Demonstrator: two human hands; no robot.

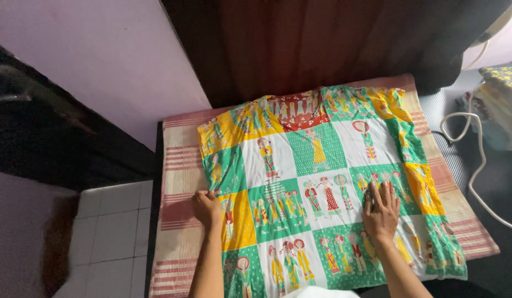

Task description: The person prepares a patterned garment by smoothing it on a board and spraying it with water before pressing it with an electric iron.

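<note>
A patchwork-print cloth (316,165) in green, yellow, white and red squares with small figures lies spread flat on a striped pink and cream mat (181,160). My left hand (207,208) rests at the cloth's left edge, its fingers curled on the hem. Flat on the cloth right of centre lies my right hand (380,211), palm down with fingers spread. Neither hand lifts anything.
A white cord (476,165) loops over the dark surface at the right, next to a bundle of patterned cloth (501,94). A dark brown curtain (322,44) hangs behind the mat. White tiles (109,237) lie at the lower left, beside a pale purple wall (101,60).
</note>
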